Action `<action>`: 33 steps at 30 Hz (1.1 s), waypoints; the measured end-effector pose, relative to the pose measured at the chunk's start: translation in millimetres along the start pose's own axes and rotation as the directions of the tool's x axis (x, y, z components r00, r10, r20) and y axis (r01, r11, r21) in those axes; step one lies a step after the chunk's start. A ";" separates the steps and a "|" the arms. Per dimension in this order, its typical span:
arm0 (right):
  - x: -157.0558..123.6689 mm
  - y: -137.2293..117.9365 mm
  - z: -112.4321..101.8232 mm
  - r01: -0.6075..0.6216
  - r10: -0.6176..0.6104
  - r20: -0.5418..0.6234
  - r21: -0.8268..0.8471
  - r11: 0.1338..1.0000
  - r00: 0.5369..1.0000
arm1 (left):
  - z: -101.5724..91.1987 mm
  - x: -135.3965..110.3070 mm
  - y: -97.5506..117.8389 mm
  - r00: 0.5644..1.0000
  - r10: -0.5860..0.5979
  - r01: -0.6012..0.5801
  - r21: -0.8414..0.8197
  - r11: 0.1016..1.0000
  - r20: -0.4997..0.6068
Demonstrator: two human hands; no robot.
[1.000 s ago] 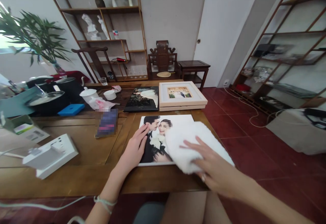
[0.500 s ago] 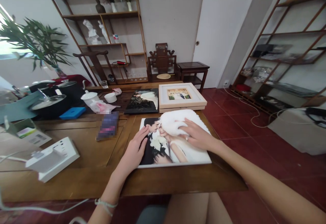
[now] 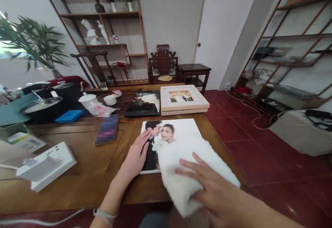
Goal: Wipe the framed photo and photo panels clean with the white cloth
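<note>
Head view, forward and down, shows 2 bare hands at a wooden table (image 3: 145,191), with a flat photo panel (image 3: 157,138) between and beneath them. The left hand (image 3: 136,153) lies palm down on the panel's left side, fingers stretched out and close together, pinching nothing; its weight there probably keeps the panel from sliding. The right hand (image 3: 207,179) rests on a thick white cloth (image 3: 176,159), its upper fingers spread across the top. The thumb side is blurred and partly hidden, so whether it pinches the cloth cannot be told. The fabric looks bunched and soft, likely a cushion between the fingers and the printed surface. It covers the panel's lower right part, next to the right hand, and drapes past the near table edge.

Straight beyond the hands, a dark photo panel (image 3: 141,105) lies beside a pale wooden frame (image 3: 185,100) holding a small picture; set back like this, both leave the hands working room. Well to the left of the left hand stands a white socket block (image 3: 49,165), and nearer to that hand lies a purple item (image 3: 107,129), too pixelated to identify. Farther off on the same side is a blue box (image 3: 69,116). A pale band (image 3: 105,214) circles the left wrist, clear of the panel.
</note>
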State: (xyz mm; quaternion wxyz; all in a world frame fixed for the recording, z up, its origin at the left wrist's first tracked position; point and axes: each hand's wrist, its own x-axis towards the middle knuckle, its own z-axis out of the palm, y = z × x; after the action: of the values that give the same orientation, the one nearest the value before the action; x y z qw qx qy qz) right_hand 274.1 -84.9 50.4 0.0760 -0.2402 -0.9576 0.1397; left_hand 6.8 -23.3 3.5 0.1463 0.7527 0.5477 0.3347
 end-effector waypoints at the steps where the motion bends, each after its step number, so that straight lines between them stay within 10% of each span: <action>1: -3.3 -5.4 0.7 0.021 -0.021 0.019 -0.001 1.000 1.000 | -0.1 -0.1 0.1 1.000 -0.002 0.002 0.001 1.000 0.003; 16: 97.3 87.7 -14.8 -0.118 0.103 -0.230 -0.052 0.992 0.968 | -1.2 0.1 0.5 1.000 0.002 -0.002 0.000 1.000 0.011; 28: 19.3 -5.5 4.9 -0.021 0.024 0.066 -0.049 0.999 0.998 | 3.4 1.2 -2.8 1.000 0.014 -0.014 0.026 1.000 -0.008; 33: 19.6 7.0 4.5 -0.036 0.036 -0.020 -0.024 0.999 0.999 | 1.8 0.1 -1.4 1.000 0.028 -0.028 0.021 0.999 -0.006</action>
State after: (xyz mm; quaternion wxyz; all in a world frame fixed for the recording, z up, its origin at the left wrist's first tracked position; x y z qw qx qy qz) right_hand 259.1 -70.6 45.5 0.0798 -0.2596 -0.9540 0.1272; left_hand 6.9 -22.5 1.5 0.1321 0.7608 0.5410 0.3333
